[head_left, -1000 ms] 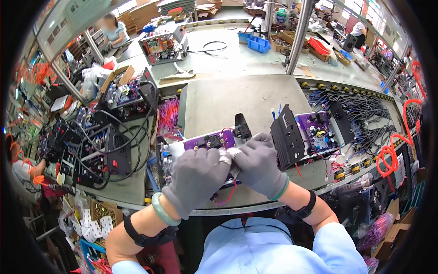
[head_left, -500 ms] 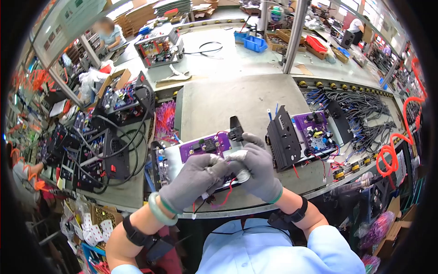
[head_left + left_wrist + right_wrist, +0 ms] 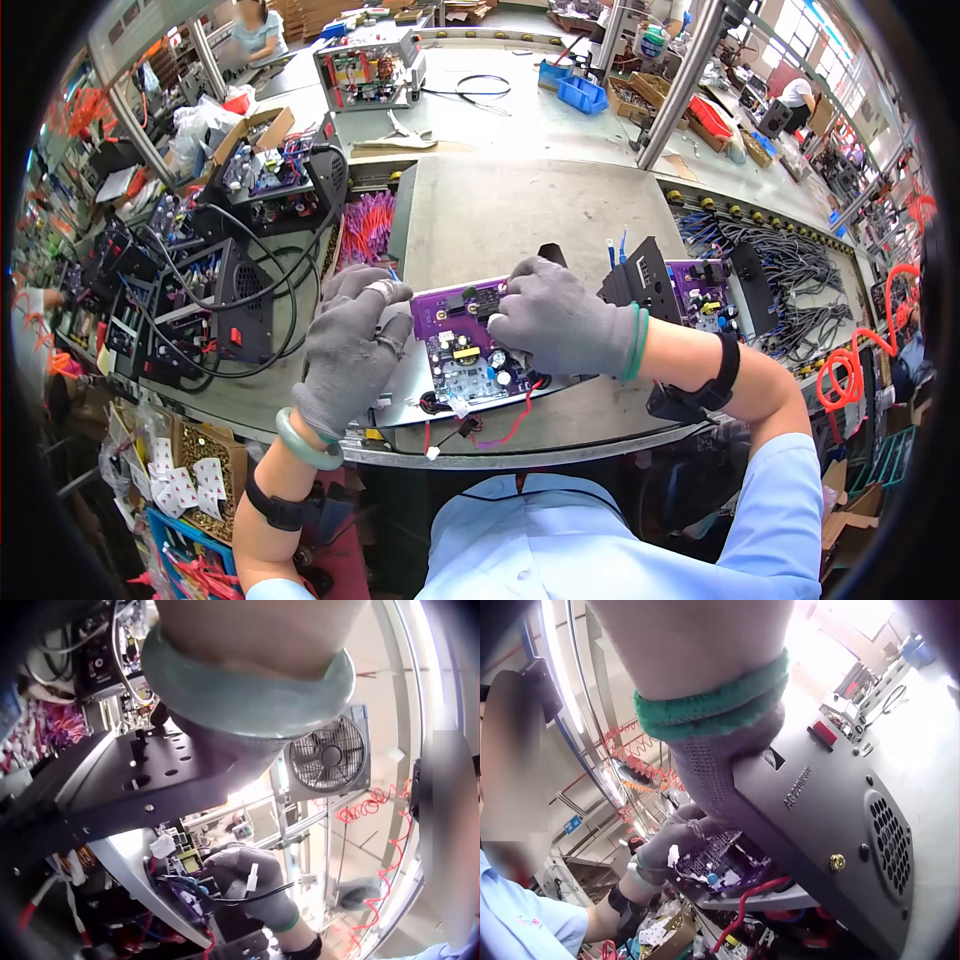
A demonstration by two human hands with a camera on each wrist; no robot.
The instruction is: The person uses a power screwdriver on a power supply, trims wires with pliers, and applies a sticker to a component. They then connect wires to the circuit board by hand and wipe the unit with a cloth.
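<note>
Head view: a metal chassis (image 3: 405, 385) carrying a purple circuit board (image 3: 465, 335) lies at the near edge of the workbench (image 3: 520, 220), just in front of the person. The gloved left hand (image 3: 350, 350) curls its fingers over the chassis's left end. The gloved right hand (image 3: 560, 325) grips the dark rear panel (image 3: 840, 825), which bears white lettering that begins AC220V; the rest is too small to read. A red wire (image 3: 515, 420) loops below the board. A second unit (image 3: 700, 290) lies to the right.
</note>
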